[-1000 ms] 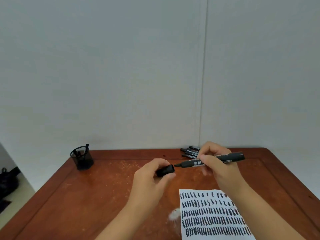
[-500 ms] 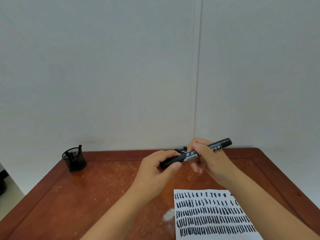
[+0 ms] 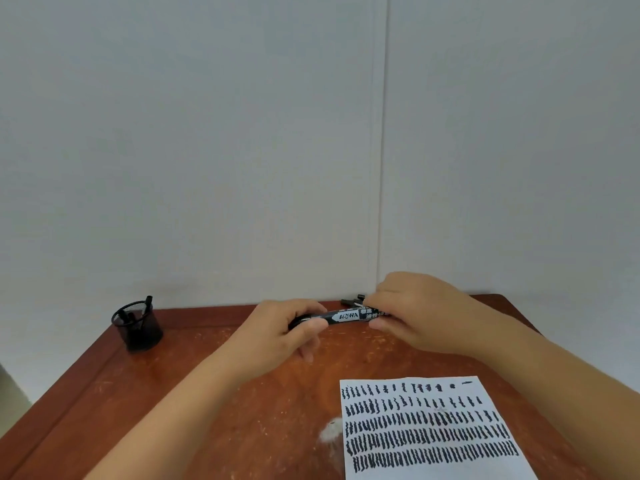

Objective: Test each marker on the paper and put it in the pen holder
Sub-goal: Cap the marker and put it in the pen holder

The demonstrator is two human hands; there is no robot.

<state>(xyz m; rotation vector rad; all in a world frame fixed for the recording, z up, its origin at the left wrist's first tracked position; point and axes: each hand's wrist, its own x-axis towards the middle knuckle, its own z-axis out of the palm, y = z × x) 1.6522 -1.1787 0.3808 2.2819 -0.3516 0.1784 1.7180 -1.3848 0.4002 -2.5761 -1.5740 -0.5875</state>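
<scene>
Marker: we held the marker [image 3: 346, 317] level above the table [image 3: 173, 393], near its far edge, one end in each hand, label facing up.
Handling: we judged it light, stiff and smooth, a plastic barrel that could roll in the fingers; best taken at mid-barrel, with the cap end gripped firmly enough to seat.
Left hand: our left hand [image 3: 277, 336] was curled round the cap end, thumb pressed on top and fingers wrapped beneath, pinching it; forearm reached in from the lower left.
Right hand: our right hand [image 3: 419, 311] covered the other end, knuckles up, fingertips closed on the barrel; forearm came in from the lower right.
Cap: it looked seated on the tip, though our left fingers hid the joint, so we could not tell for certain.
Paper: the paper [image 3: 429, 427] lay near us at the right, filled with rows of black strokes.
Holder: the holder [image 3: 138, 327] stood at the far left corner, well apart from both hands, with markers already in it.
Pile: a few more markers [image 3: 351, 301] lay just behind our right hand.
</scene>
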